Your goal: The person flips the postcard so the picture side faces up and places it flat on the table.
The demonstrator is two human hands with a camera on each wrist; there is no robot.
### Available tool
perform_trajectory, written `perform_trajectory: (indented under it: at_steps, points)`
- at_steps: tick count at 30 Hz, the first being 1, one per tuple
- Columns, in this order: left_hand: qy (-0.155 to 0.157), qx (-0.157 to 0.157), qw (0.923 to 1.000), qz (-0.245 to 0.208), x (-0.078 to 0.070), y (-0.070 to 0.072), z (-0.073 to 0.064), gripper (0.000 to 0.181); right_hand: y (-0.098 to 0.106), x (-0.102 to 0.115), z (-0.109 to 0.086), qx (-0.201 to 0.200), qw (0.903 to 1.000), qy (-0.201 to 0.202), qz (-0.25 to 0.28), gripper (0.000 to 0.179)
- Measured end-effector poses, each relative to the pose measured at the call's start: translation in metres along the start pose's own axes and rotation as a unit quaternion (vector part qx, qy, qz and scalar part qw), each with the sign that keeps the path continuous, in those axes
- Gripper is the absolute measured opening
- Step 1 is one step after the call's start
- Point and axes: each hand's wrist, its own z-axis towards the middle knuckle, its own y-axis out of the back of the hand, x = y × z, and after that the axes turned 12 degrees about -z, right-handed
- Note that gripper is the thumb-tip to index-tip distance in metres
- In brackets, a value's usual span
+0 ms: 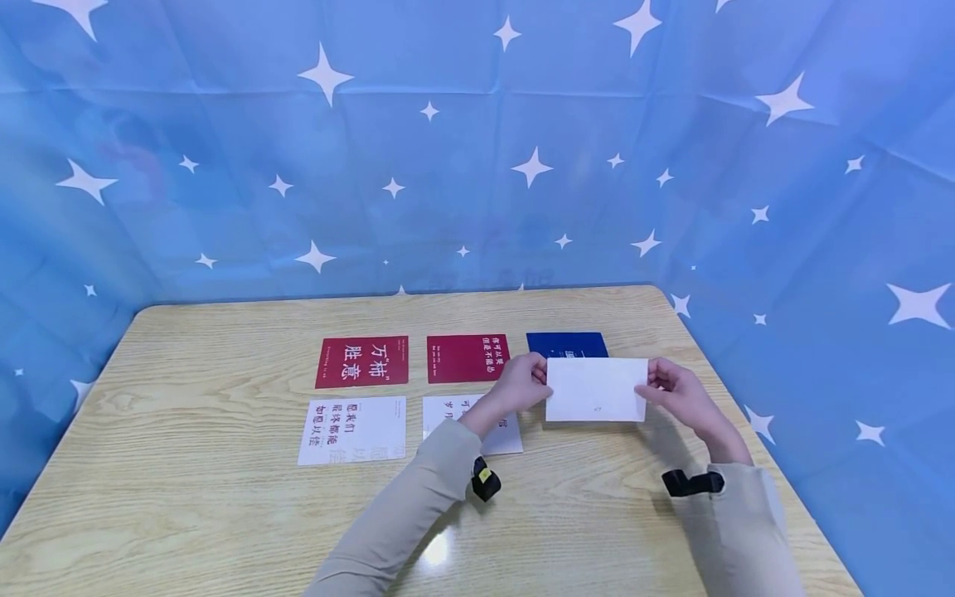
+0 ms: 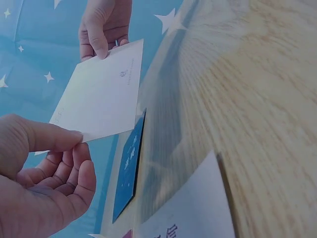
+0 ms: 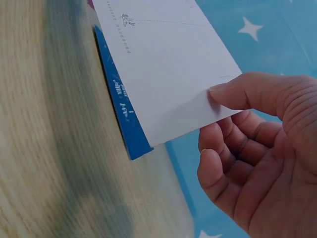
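Note:
A white card [image 1: 597, 390] is held up over the right part of the table, its near face mostly blank with small faint print. My left hand [image 1: 518, 383] pinches its left edge between thumb and fingers. On the opposite edge, the thumb and curled fingers of my right hand [image 1: 675, 394] pinch it too. Behind the card lies a blue card [image 1: 567, 342] with white characters, its lower part hidden. A white card with dark characters [image 1: 507, 435] lies below my left wrist, partly covered by that hand and forearm.
Two red cards, one at the left [image 1: 361, 361] and one in the middle [image 1: 455, 359], lie in the back row. Another white printed card [image 1: 353, 431] is at the front left. The wooden table [image 1: 186, 497] ends against a blue star-patterned cloth [image 1: 448, 191].

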Motion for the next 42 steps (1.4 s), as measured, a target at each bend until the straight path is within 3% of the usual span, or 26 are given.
perform_trajectory:
  at_steps: [10,22,32,42]
  points:
    - [-0.014,-0.006,0.9995,-0.029,-0.006,0.001,-0.002,0.011,0.007,0.008,-0.003,-0.025,0.9994,0.022,-0.003,0.013]
    - [-0.030,-0.014,0.9978,-0.057,-0.008,0.003,-0.006,0.005,0.009,0.009,-0.007,-0.056,0.9979,0.007,0.033,0.007]
    - [-0.006,-0.027,0.9977,-0.062,-0.003,0.002,-0.006,0.013,0.013,-0.004,-0.014,-0.025,0.9930,0.055,0.101,0.012]
    - [-0.034,-0.018,0.9961,-0.080,-0.001,0.002,-0.006,0.014,0.013,-0.007,-0.014,-0.018,0.9944,0.041,0.096,0.013]
